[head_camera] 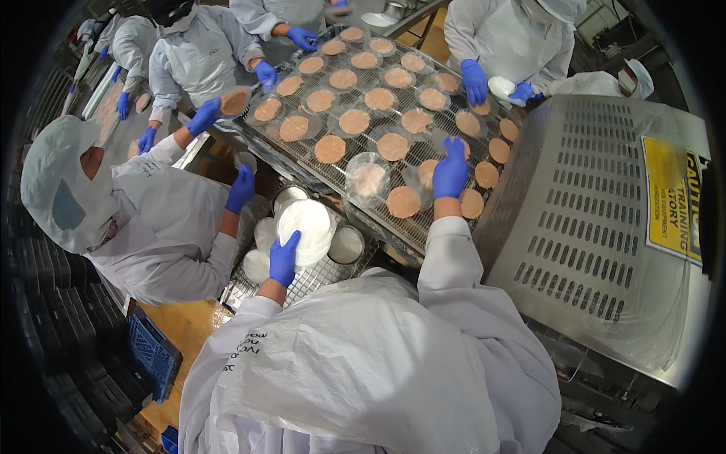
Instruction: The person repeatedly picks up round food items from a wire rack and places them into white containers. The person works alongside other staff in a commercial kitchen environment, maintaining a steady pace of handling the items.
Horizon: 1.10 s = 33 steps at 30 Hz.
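Note:
My left hand [285,259], in a blue glove, grips a stack of white round film sheets [307,232] above a wire rack. My right hand [451,168], also gloved in blue, reaches over a wire mesh conveyor belt [363,138], its fingertips at a round sheet and a pink meat patty that it partly hides; whether it pinches the sheet cannot be told. Rows of flat round patties lie on the belt, many with clear discs around or under them. A patty [368,179] near the belt's near edge has a clear disc over it. Another patty [403,202] lies close by.
Round metal tins [346,244] and more white discs [257,266] stand on the wire rack [309,284]. A slotted steel machine cover [584,221] borders the belt at right. A co-worker's gloved hand [241,188] is near my left; other co-workers' hands [474,82] reach over the belt's far side.

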### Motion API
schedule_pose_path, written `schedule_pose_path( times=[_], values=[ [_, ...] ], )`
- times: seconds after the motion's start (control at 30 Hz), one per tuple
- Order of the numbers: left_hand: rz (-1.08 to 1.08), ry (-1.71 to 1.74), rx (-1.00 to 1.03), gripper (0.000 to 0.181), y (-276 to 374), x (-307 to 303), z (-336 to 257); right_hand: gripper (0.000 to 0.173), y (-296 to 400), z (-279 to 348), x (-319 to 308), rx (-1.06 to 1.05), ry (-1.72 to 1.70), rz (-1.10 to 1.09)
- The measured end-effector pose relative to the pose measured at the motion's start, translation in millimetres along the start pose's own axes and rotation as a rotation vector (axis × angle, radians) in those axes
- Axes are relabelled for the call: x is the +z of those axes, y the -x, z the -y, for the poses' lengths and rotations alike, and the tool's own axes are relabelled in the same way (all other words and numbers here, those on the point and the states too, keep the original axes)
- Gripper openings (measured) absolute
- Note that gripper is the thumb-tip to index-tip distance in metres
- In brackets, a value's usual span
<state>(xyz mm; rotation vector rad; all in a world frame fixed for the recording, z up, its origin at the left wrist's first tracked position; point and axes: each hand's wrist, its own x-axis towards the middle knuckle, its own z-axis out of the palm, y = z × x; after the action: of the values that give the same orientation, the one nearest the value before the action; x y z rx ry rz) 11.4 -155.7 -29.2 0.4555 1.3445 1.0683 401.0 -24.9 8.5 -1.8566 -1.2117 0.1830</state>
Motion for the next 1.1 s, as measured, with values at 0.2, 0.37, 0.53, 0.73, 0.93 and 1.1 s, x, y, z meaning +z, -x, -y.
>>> schedule_pose_path(
  times=[0.2, 0.37, 0.53, 0.73, 0.93, 1.1],
  values=[
    [-0.063, -0.061, 0.024, 0.051, -10, -10, -36, 0.027, -56, 5, 26, 0.219, -0.050, 0.042],
    [-0.044, -0.028, 0.002, 0.052, -26, -8, -43, 0.033, -112, -97, 85, -0.131, 0.589, 0.099],
    [-0.093, -0.008, 0.002, 0.053, -40, -4, -49, 0.036, -57, 33, 178, -0.232, -0.083, 0.539],
    [-0.103, 0.003, 0.022, 0.046, -47, -4, -64, 0.031, -45, 100, 237, -0.385, 0.597, 0.493],
    [-0.112, 0.041, 0.035, 0.047, -30, -38, -82, 0.023, -90, 110, 189, -0.181, 0.005, 0.664],
    [-0.112, 0.013, 0.066, 0.050, -29, -74, -77, 0.027, -93, 114, 144, -0.082, 0.011, 0.325]
  ],
)
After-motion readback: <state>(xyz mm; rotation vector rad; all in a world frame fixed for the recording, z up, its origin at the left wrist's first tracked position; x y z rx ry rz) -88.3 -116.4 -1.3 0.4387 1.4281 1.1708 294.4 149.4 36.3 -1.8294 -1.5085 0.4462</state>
